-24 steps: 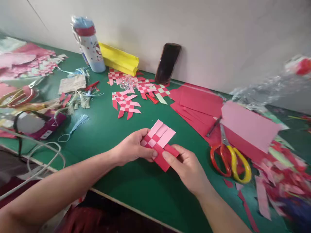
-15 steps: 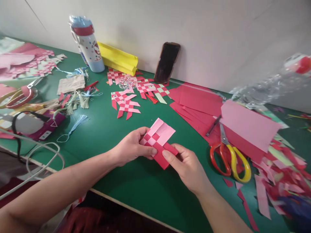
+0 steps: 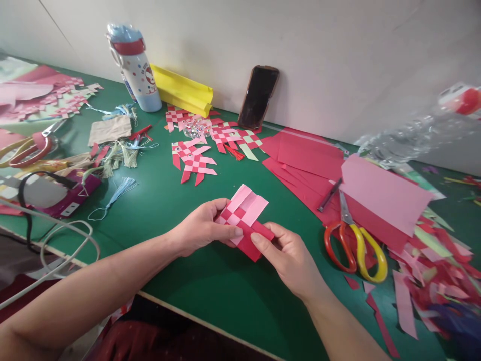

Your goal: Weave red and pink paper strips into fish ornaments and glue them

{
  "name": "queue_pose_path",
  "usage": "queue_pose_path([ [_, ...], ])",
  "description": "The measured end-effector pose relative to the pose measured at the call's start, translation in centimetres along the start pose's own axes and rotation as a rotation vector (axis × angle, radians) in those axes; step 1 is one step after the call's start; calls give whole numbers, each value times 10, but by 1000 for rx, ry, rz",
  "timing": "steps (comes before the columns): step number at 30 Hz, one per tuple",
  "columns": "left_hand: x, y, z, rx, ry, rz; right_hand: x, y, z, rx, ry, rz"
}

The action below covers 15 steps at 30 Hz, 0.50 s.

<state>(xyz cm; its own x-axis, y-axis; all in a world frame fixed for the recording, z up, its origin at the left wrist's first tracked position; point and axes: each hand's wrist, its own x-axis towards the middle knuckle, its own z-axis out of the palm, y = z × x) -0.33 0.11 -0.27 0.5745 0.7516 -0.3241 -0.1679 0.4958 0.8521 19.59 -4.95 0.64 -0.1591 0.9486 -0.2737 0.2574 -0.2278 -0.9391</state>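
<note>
Between my hands, above the green table, is a woven paper piece (image 3: 233, 216) of red and pink strips in a checkered pattern. Its pink strip ends point up and away, its red ends down to the right. My left hand (image 3: 210, 224) pinches the left edge, thumb on top of the weave. My right hand (image 3: 282, 249) grips the red ends at the lower right with the thumb above; its other fingers are partly hidden beneath. Beyond the hands lie finished-looking woven paper fish (image 3: 195, 161) in red and pink.
Scissors (image 3: 349, 240) with red and yellow handles lie at right, by red paper sheets (image 3: 308, 155) and paper scraps (image 3: 432, 271). A phone (image 3: 258, 96) leans on the wall near a water bottle (image 3: 137, 70). Tassels (image 3: 119, 193), a cable (image 3: 88, 233) and more scissors (image 3: 41, 145) occupy the left.
The woven paper has tilted very slightly, its pink ends shifting a little to the left. Both hands keep their grip in nearly the same place.
</note>
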Motion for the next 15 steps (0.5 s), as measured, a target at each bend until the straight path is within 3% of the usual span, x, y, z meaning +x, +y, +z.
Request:
queue_pose_path([
  [8, -4, 1, 3, 46, -55, -70, 4, 6, -2, 322, -72, 8],
  [15, -3, 0, 3, 135, -109, -107, 4, 13, -2, 261, 9, 41],
])
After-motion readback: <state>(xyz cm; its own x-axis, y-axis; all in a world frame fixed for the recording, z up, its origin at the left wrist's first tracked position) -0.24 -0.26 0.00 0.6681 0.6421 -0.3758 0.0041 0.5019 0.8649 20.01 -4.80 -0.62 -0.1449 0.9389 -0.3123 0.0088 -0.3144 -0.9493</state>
